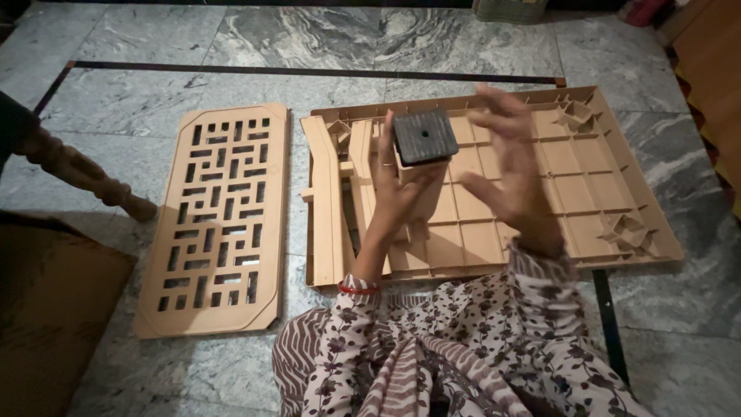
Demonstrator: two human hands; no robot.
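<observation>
Head camera view: a tan plastic leg with a black square cap is gripped upright in the left hand, fingers wrapped round its shaft. The right hand is held open just right of the cap, fingers spread, motion-blurred, grasping nothing. Beneath the fingers lies the ribbed tan panel, its corner sockets seen unfilled; other loose tan pieces rest left of the fingers. Assembly appears barely begun. Farther left lies a lattice panel; bare marble floor is left open beyond the fingertips.
</observation>
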